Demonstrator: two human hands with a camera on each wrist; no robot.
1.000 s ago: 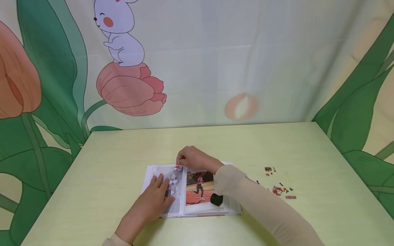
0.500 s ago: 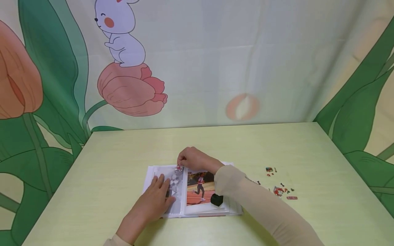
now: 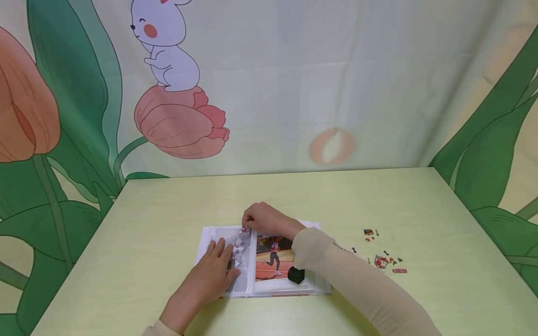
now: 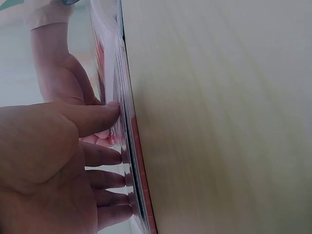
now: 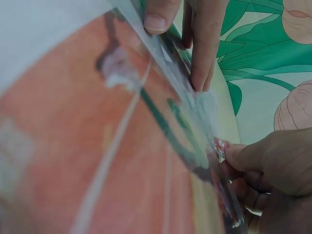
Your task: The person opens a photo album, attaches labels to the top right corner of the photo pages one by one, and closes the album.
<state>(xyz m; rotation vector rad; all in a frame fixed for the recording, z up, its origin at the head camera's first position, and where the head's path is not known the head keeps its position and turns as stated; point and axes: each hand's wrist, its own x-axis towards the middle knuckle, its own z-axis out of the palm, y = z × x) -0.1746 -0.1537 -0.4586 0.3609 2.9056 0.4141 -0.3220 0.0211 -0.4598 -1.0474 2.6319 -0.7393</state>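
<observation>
An open photo album (image 3: 317, 283) lies on the table, its left page (image 3: 239, 285) showing a grey picture under a clear sleeve. Spread across that page is my left hand (image 3: 210, 273); its straight fingers press on the sleeve. My right hand (image 3: 266, 218) reaches over to the top of the page beside the spine. Thumb and fingers there pinch a small red-and-white sticker (image 5: 222, 147), held at the page surface in the right wrist view. On the right page is a photo (image 3: 273, 261) of a runner on a track, partly covered by my right forearm.
Right of the album several small stickers lie scattered on the table (image 3: 420, 303), among them a larger red-and-white one (image 3: 381, 262) and a pink strip (image 3: 399, 270). A small black block (image 3: 296, 275) shows below my right cuff. Behind the table hangs a printed curtain (image 3: 269, 93).
</observation>
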